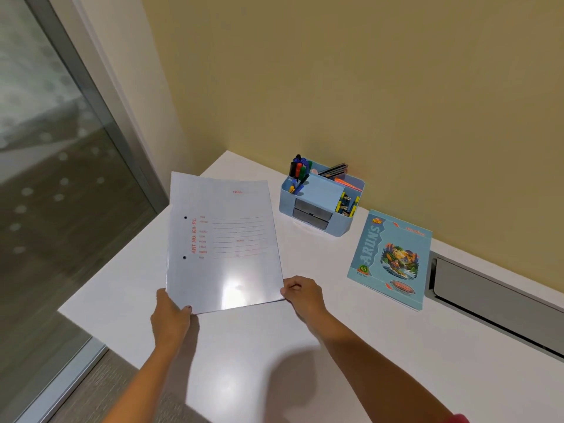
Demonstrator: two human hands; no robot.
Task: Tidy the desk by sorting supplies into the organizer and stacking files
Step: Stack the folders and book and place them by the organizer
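Note:
A glossy white file (224, 242) with red print and two punch holes is lifted above the white desk (274, 355), tilted toward me. My left hand (171, 315) grips its near left corner, thumb on top. Its near right corner is pinched by my right hand (303, 296). The light blue organizer (320, 199) stands against the wall beyond the file, holding markers, pencils, sticky notes and clips. A blue notebook (392, 259) with a picture on its cover lies flat to the right of the organizer.
A grey cable tray slot (488, 296) is set into the desk at the right, near the yellow wall. The desk's left edge drops off beside a glass panel (45, 148) with a metal frame.

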